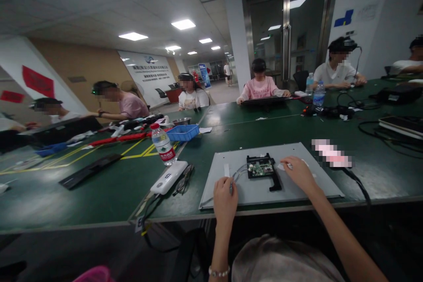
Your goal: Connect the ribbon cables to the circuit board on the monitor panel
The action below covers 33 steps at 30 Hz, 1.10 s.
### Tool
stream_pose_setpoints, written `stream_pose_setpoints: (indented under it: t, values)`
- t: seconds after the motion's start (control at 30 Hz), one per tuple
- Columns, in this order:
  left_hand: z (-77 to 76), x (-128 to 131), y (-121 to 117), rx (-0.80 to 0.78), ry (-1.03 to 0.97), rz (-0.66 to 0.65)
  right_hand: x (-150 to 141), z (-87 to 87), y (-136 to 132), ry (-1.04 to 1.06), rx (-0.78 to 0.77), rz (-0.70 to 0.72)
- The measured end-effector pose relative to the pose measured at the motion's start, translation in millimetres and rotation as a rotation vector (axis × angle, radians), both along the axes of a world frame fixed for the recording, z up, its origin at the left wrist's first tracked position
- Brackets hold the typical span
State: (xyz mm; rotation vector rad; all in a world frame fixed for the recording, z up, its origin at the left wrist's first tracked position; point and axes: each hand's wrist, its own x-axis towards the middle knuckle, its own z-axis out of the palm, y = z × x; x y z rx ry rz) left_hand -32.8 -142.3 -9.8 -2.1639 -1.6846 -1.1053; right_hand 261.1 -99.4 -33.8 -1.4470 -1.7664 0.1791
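A flat grey panel [264, 198] lies before me on the green table. On its middle sits a green circuit board [259, 168] in a black plastic bracket [275, 182], which has a leg pointing toward me. My left hand [225, 196] is closed on a grey cable [240, 171] that runs from the board's left side. To the right of the bracket, my right hand [295, 172] hovers low over the panel or rests on it, its fingers pinched. Something small and whitish shows at those fingertips, too small to name.
Left of the panel are a white power bank [170, 177], eyeglasses [183, 179] and a water bottle [163, 145]. Farther back stands a blue tray [183, 132]. A black strip [90, 171] lies at left. Several people sit around the green table [224, 130].
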Motion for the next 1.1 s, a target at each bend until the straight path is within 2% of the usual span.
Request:
stream_pose_setpoints:
  t: [0.6,0.73,0.83,0.93,1.0,1.1]
  values:
    - [3.0,-1.1,-1.2,0.025,0.023,-0.002,-4.4,-0.9,1.2,0.025,-0.048,0.015]
    - [7.1,12.4,5.9,0.036,0.014,-0.082,-10.1,15.2,3.9,0.049,-0.032,0.086]
    - [12.5,39.7,14.2,0.017,0.0,-0.193,-11.7,38.6,12.6,0.031,0.012,0.121]
    - [17.0,67.4,22.1,-0.004,-0.006,-0.249,-11.2,59.4,28.3,-0.033,0.041,0.146]
    - [17.0,78.0,25.9,-0.024,-0.016,-0.267,-10.6,66.0,41.6,-0.09,0.032,0.154]
    - [11.6,82.2,29.1,-0.046,-0.04,-0.273,-10.6,65.6,62.7,-0.21,-0.046,0.154]
